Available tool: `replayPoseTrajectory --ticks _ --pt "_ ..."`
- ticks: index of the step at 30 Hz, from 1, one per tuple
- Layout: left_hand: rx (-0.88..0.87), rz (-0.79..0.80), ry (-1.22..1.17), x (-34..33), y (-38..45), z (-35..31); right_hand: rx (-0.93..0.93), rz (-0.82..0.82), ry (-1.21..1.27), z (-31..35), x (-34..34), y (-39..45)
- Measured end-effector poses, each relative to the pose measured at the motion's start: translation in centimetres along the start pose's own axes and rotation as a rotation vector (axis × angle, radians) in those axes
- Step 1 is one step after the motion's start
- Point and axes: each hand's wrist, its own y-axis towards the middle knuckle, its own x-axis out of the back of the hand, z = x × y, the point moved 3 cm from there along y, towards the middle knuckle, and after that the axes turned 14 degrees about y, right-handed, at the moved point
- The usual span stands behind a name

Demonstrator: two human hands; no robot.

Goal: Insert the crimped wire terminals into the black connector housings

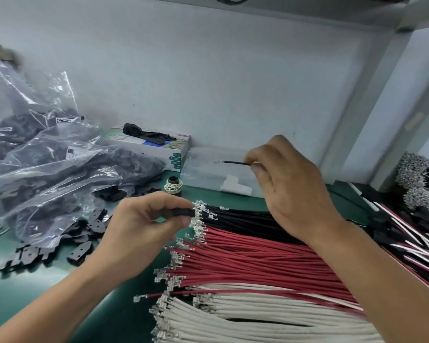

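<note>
**One black wire lifted, housing held ready, large stock still waiting**

The work is judged to be partly done with much left. A heap of finished-looking assemblies (411, 233) is seen to the right of the wire stack (270, 263), while black, red and white wires with bare metal terminals remain laid out in rows in that stack. Loose black housings (79, 248) are scattered to the left of the stack, and more are kept in clear plastic bags (47, 154) further left.

A black housing (181, 212) is pinched between the thumb and curled fingers of the left hand (144, 226), just at the terminal ends of the stack's black wires. A single black wire (235, 162) is gripped by the fingertips of the right hand (287, 184), raised above the stack's far edge, its terminal pointing left and not yet inside the housing.
</note>
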Motion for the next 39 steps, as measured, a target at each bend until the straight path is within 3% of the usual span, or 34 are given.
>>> replayPoseTrajectory --ticks 5,11,18,24,27,31,39 --pt "0.097 0.131 -0.278 -0.7 -0.7 -1.2 0.025 -0.066 0.093 3.9 0.5 -5.1" --pt "0.123 0.188 -0.315 -1.0 -1.1 -1.9 -0.056 -0.049 0.180 3.2 -0.3 -7.0" --pt "0.087 0.208 -0.263 -1.3 -1.3 -1.8 -0.073 0.026 0.251 2.5 0.0 -7.2" --pt "-0.030 0.211 -0.150 -1.5 -1.5 -2.2 -0.203 0.138 0.393 2.4 -0.7 -7.3" --pt "0.012 0.214 -0.183 -1.5 -1.5 -1.8 -0.244 0.126 0.412 2.6 -1.2 -7.6" --pt "-0.079 0.165 -0.008 -1.6 -1.5 -2.0 -0.128 0.103 0.129 3.4 -1.6 -7.6" --pt "-0.096 0.147 0.030 -1.2 -1.5 -2.1 -0.213 0.080 0.332 3.1 -2.4 -8.2"
